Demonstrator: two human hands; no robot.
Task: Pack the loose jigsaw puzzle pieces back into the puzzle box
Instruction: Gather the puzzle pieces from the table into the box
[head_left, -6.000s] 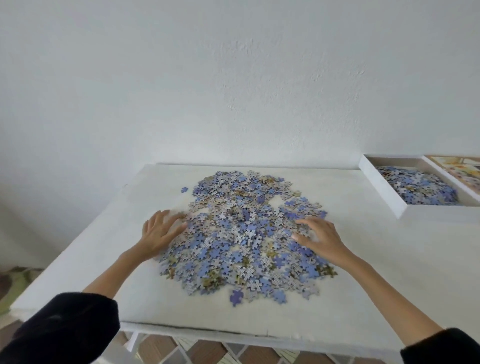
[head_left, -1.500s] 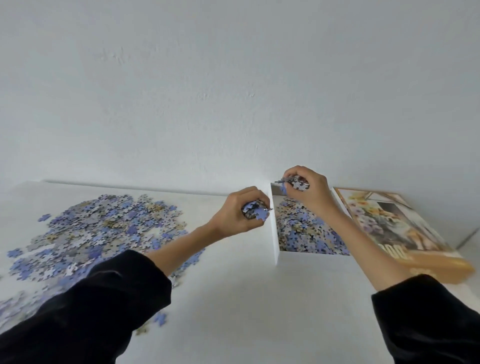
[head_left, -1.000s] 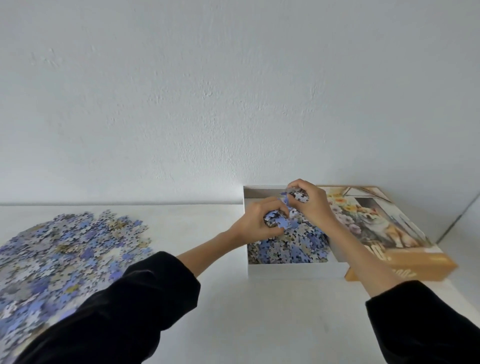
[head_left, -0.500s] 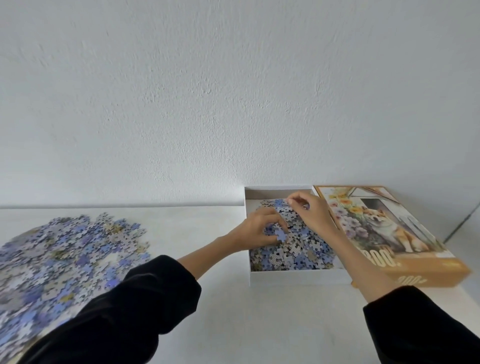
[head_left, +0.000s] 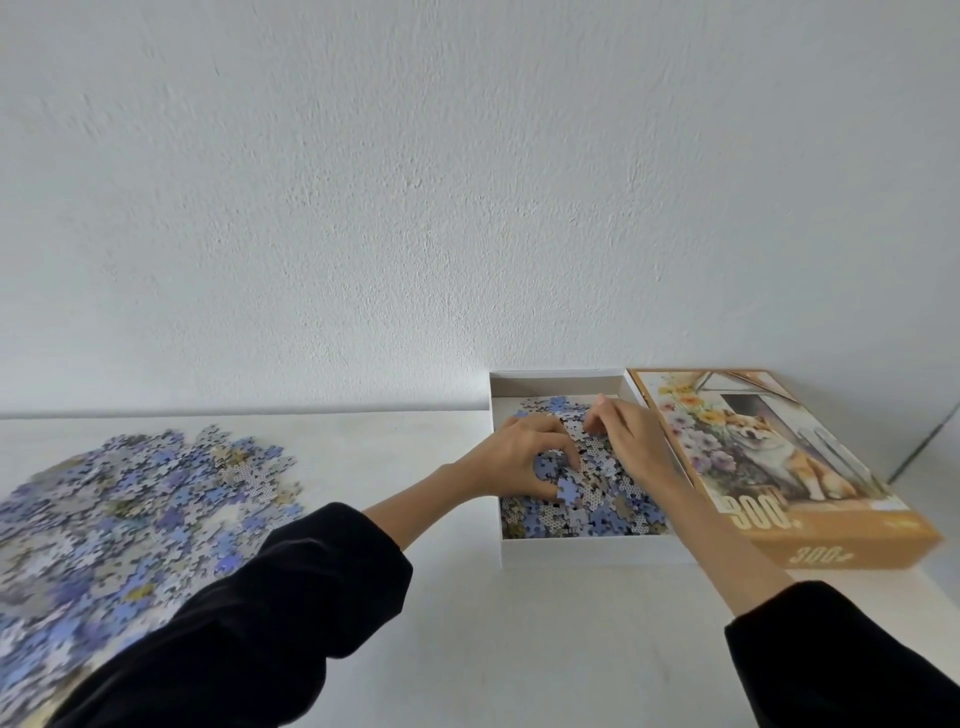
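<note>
Head view, looking down along both arms in black sleeves (head_left: 270, 613) to a white counter (head_left: 519, 639) set against a plain white wall (head_left: 467, 182).

At the back right sits the open white puzzle box (head_left: 582, 552), holding a shallow layer of blue and grey packed pieces (head_left: 602, 517). Just beside it on the right lies the lid (head_left: 769, 457), face up, printed with a dog among flowers.

Both hands are inside the box. The left hand (head_left: 522, 460) arches like a claw with its fingertips down among the pieces, and a blue piece lies by the thumb. I cannot tell whether it grips anything or has let go. The right hand (head_left: 631, 436) is seen from the back, fingers bent down onto the pieces. Its hold is hidden too.

The job looks well short of half done. A broad heap of loose puzzle pieces (head_left: 130, 509) covers the counter at far left, well apart from the box, and it looks larger than what is packed.

Six seconds ago both hands were spread flat on that heap, gathering. A second and a half ago each carried a pinched clump toward the box — since then they have sunk lower into it, and the clumps no longer show above the fingers.
</note>
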